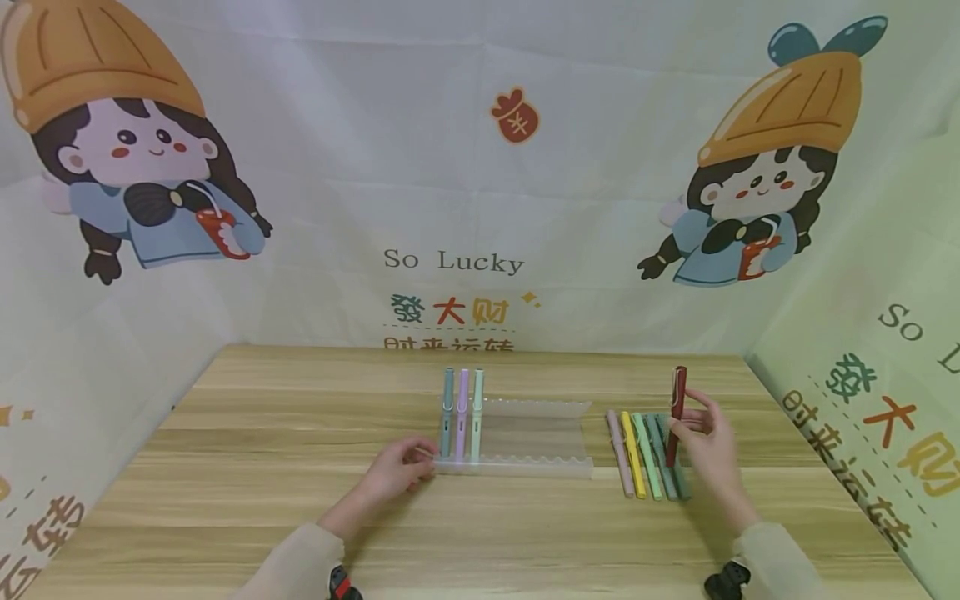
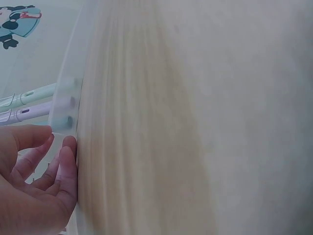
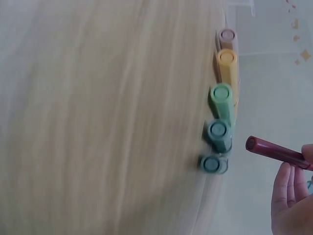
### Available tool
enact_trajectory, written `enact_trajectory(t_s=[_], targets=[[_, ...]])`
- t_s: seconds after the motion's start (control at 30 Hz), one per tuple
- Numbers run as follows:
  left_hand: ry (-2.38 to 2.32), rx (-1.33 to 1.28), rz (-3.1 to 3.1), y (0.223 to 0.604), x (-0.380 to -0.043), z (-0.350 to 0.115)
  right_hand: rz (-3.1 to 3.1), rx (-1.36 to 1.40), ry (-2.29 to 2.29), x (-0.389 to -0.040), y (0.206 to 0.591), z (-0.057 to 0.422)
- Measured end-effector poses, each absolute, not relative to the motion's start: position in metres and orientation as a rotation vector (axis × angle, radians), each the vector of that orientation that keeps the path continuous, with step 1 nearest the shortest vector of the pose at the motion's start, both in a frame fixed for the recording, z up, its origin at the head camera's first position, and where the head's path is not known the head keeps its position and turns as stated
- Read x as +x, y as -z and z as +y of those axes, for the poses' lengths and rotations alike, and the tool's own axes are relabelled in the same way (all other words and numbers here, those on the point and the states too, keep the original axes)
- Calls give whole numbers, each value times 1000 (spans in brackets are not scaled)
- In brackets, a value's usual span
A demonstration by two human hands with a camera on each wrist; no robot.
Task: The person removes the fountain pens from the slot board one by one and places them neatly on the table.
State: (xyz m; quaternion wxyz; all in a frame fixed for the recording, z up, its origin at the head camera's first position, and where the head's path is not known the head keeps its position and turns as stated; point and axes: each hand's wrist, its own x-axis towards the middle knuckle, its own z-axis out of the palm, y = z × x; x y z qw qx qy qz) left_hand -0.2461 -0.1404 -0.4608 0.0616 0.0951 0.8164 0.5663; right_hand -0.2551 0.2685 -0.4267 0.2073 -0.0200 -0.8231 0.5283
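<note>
A dark red pen (image 1: 678, 400) is pinched between the thumb and fingers of my right hand (image 1: 708, 437), raised over the row of pens on the right. In the right wrist view the red pen (image 3: 276, 151) points its end toward that row. My left hand (image 1: 401, 465) has its fingers loosely bent at the left end of a clear pen rack (image 1: 525, 468), touching or nearly touching it. Three pens stand side by side in the rack's left slots: a blue-grey pen (image 1: 447, 417), a lilac pen (image 1: 461, 417) and a pale mint pen (image 1: 477, 417).
Right of the rack lie a mauve pen (image 1: 619, 454), a yellow pen (image 1: 633, 454), a light green pen (image 1: 647, 456), a teal pen (image 1: 663, 467) and a dark green pen (image 1: 682, 485). All rest on a wooden table (image 1: 300, 408) before a printed cloth backdrop (image 1: 337, 167).
</note>
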Motion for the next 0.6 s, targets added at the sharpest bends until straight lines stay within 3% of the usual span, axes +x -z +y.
enact_trajectory(t_s=[0.6], targets=[[-1696, 281, 2482, 460, -245, -141, -2483, -63, -1200, -248, 431, 312]])
